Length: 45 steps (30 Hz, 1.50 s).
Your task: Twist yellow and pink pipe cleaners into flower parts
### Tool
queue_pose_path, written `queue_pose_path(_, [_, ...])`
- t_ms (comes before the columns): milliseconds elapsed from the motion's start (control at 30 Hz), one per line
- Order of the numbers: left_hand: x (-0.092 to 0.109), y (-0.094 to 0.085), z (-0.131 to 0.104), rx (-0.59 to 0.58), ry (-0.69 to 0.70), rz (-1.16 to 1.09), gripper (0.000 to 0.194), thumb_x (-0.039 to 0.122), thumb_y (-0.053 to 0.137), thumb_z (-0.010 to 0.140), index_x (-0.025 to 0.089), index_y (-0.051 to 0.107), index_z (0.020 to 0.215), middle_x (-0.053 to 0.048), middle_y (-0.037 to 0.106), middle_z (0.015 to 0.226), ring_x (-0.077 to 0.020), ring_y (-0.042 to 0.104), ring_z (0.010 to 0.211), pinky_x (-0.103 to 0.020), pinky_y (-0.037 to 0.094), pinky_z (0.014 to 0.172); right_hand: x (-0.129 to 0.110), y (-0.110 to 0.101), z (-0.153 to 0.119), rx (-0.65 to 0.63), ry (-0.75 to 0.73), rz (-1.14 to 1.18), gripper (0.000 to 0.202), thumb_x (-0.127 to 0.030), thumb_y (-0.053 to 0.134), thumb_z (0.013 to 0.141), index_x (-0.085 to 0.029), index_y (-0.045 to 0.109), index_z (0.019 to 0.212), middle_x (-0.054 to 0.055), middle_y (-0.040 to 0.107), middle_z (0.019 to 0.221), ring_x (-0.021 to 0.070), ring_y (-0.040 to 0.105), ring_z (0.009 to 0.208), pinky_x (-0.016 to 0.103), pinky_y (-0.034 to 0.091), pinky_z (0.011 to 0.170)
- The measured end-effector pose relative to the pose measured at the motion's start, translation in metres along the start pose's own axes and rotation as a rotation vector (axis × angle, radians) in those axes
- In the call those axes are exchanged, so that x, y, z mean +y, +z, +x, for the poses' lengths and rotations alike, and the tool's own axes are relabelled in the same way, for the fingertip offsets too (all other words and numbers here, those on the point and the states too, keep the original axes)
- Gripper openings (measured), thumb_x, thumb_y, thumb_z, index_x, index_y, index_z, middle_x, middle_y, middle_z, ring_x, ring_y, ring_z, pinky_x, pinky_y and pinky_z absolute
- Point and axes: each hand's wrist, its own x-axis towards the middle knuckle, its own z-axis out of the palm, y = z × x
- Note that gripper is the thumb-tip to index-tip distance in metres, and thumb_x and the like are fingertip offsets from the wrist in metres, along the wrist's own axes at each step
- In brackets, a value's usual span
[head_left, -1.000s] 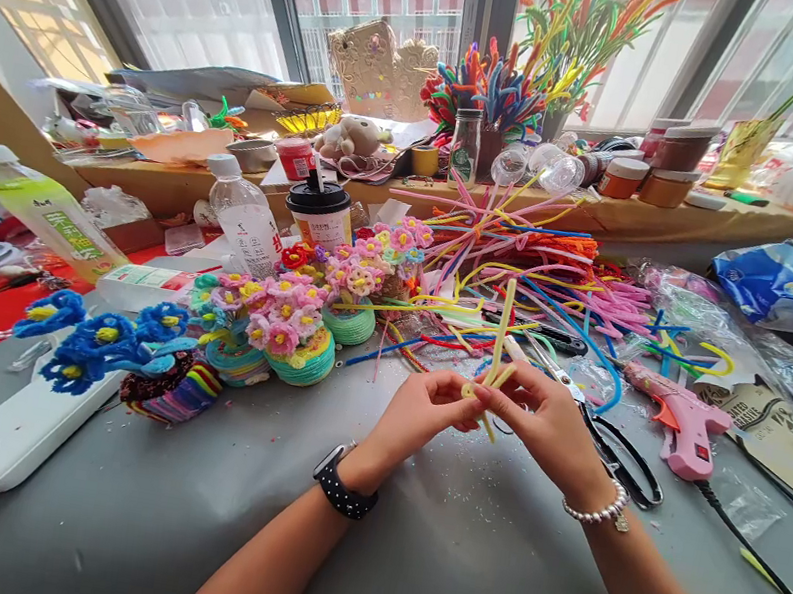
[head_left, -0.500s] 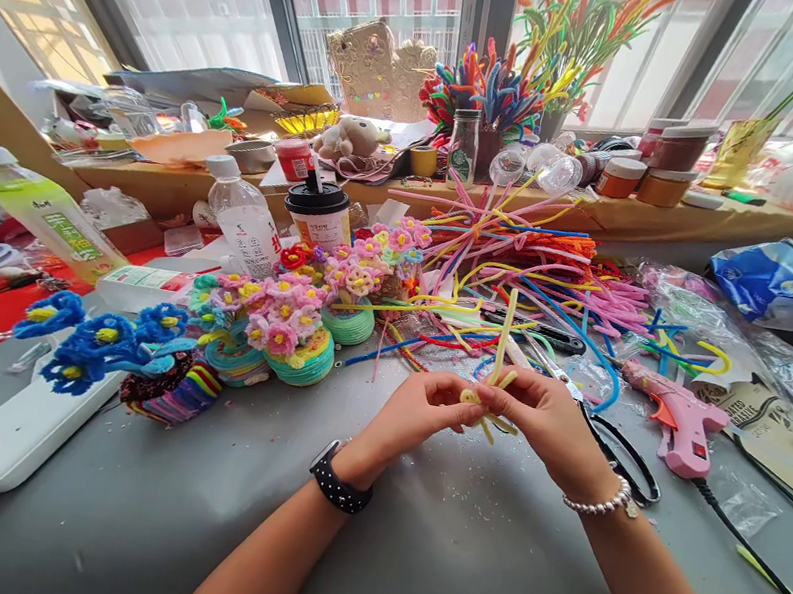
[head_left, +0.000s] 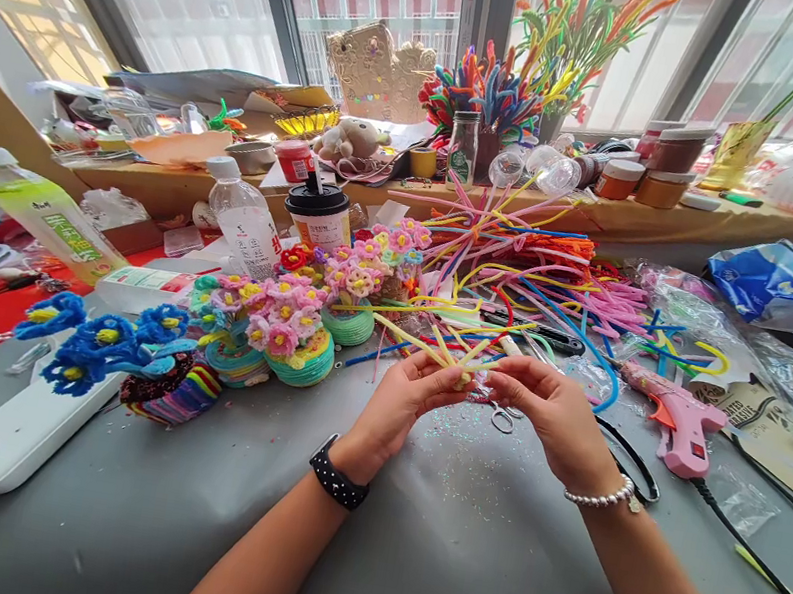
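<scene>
Your grey table bears the whole job. At its far side a pile of pipe cleaners in mixed colours lies loose. On the left, the blue flower pot and the pink flower pot carry formed blooms and are judged complete. The pink glue gun lies on the right, apart from your hands. Your left hand is closed in a pinch on the yellow pipe-cleaner piece. Your right hand is just beside it, thumb and forefinger nearly together; whether they grip a strand cannot be told. The yellow piece is held above the table, between your hands. Its strands meet at a gathered centre; several ends fan out loose. Judged partly formed, those ends remaining unworked. Fine glitter specks dot the surface below.
</scene>
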Motion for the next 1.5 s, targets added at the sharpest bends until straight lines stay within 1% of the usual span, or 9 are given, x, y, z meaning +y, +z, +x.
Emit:
queue_pose_path(167, [-0.001, 0.002, -0.002, -0.049, -0.07, 0.017, 0.019, 0.024, 0.066, 0.063, 0.012, 0.059, 0.077, -0.003, 0.065, 0.076, -0.0124, 0.062, 0.071, -0.024, 0.046, 0.07, 0.002, 0.003, 0.0, 0.033, 0.001, 0.164, 0.017, -0.032, 0.066, 0.063, -0.018, 0.062, 0.071, 0.0, 0.061, 0.068, 0.0088, 0.054, 0.06, 0.023, 0.045, 0.06])
queue_pose_path(333, [-0.002, 0.001, -0.002, -0.028, -0.088, -0.007, 0.016, 0.023, 0.067, 0.062, 0.012, 0.059, 0.071, -0.002, 0.063, 0.074, -0.0101, 0.059, 0.07, -0.022, 0.045, 0.068, 0.006, 0.006, 0.0, -0.022, -0.028, 0.188, 0.017, -0.034, 0.062, 0.067, -0.019, 0.059, 0.074, 0.0, 0.061, 0.074, 0.0103, 0.054, 0.065, 0.024, 0.045, 0.063])
queue_pose_path(500, [-0.003, 0.0, 0.0, 0.021, -0.059, -0.034, 0.013, 0.023, 0.068, 0.06, 0.013, 0.06, 0.062, 0.001, 0.059, 0.067, -0.0072, 0.055, 0.066, -0.021, 0.043, 0.067, 0.006, 0.012, -0.002, -0.023, -0.106, -0.075, 0.02, -0.037, 0.061, 0.067, -0.019, 0.058, 0.076, 0.002, 0.06, 0.074, 0.0131, 0.054, 0.066, 0.025, 0.044, 0.06])
queue_pose_path(633, [-0.004, 0.0, 0.0, 0.03, -0.039, 0.0, 0.014, 0.026, 0.068, 0.059, 0.014, 0.063, 0.064, 0.001, 0.06, 0.068, -0.0075, 0.054, 0.065, -0.021, 0.042, 0.067, 0.005, 0.016, -0.004, -0.021, -0.221, -0.342, 0.02, -0.038, 0.053, 0.074, -0.019, 0.057, 0.07, 0.001, 0.057, 0.067, 0.0128, 0.05, 0.06, 0.025, 0.04, 0.055])
queue_pose_path(733, [-0.006, 0.0, 0.001, 0.052, -0.014, 0.036, 0.017, 0.028, 0.068, 0.059, 0.013, 0.064, 0.066, -0.002, 0.062, 0.071, -0.0098, 0.055, 0.067, -0.023, 0.043, 0.068, 0.006, 0.017, -0.005, -0.006, -0.264, -0.409, 0.024, -0.039, 0.046, 0.078, -0.019, 0.055, 0.071, 0.002, 0.054, 0.066, 0.0132, 0.047, 0.059, 0.025, 0.039, 0.054])
queue_pose_path(1067, [-0.008, 0.005, -0.001, 0.145, 0.178, 0.178, 0.018, 0.028, 0.068, 0.059, 0.011, 0.063, 0.062, -0.002, 0.061, 0.061, -0.0114, 0.054, 0.061, -0.025, 0.045, 0.065, 0.018, 0.037, -0.012, 0.053, -0.112, -0.055, 0.026, -0.038, 0.042, 0.08, -0.019, 0.045, 0.063, -0.003, 0.04, 0.055, 0.0092, 0.039, 0.051, 0.023, 0.036, 0.05])
queue_pose_path(1167, [-0.005, 0.004, -0.001, 0.119, 0.114, 0.094, 0.019, 0.029, 0.067, 0.059, 0.011, 0.063, 0.066, -0.003, 0.062, 0.065, -0.0117, 0.056, 0.063, -0.026, 0.045, 0.067, 0.015, 0.033, -0.009, 0.006, -0.092, 0.003, 0.025, -0.041, 0.047, 0.077, -0.018, 0.05, 0.068, -0.002, 0.047, 0.059, 0.0091, 0.044, 0.053, 0.023, 0.039, 0.053])
queue_pose_path(1367, [-0.004, 0.002, -0.001, 0.116, -0.001, 0.027, 0.022, 0.029, 0.069, 0.057, 0.011, 0.064, 0.069, -0.004, 0.063, 0.073, -0.011, 0.056, 0.066, -0.022, 0.046, 0.063, 0.012, 0.019, -0.004, 0.146, -0.094, 0.126, 0.02, -0.038, 0.058, 0.07, -0.019, 0.057, 0.075, -0.002, 0.054, 0.065, 0.0103, 0.05, 0.061, 0.024, 0.043, 0.061])
queue_pose_path(1500, [-0.005, 0.002, 0.0, 0.11, -0.046, 0.031, 0.023, 0.029, 0.07, 0.057, 0.01, 0.064, 0.069, -0.004, 0.064, 0.073, -0.0104, 0.057, 0.065, -0.023, 0.047, 0.064, 0.011, 0.018, -0.004, 0.128, -0.07, 0.26, 0.018, -0.035, 0.062, 0.067, -0.019, 0.057, 0.075, -0.001, 0.055, 0.07, 0.0099, 0.051, 0.063, 0.024, 0.045, 0.062])
